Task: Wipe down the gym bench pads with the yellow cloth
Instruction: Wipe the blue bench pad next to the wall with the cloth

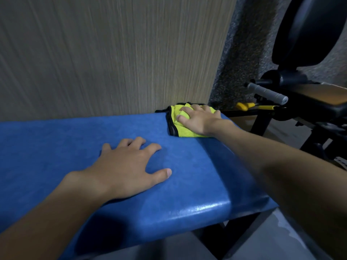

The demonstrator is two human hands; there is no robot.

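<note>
Yellow cloth (pixel 181 129): soft, light; take it by the bunched top.
Right hand (pixel 197 119): fingers curled, seemingly gripping it.
Left hand (pixel 127 164): flat on surface (pixel 187 184), empty.

Forearms (pixel 281 166), left grip (pixel 129 166) and right grip (pixel 197 119) are all bare.

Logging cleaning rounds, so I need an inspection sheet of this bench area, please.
Surface: pad, blue, glossy at near corner.
Job's things: cloth, yellow, bunched at pad's far right end.
Clutter: nothing seen.
Hands: left hand flat on pad, fingers spread; right hand grips cloth.
Cables: nothing seen.
Surroundings: wood-grain wall behind; black machine with grey handle at right.
</note>
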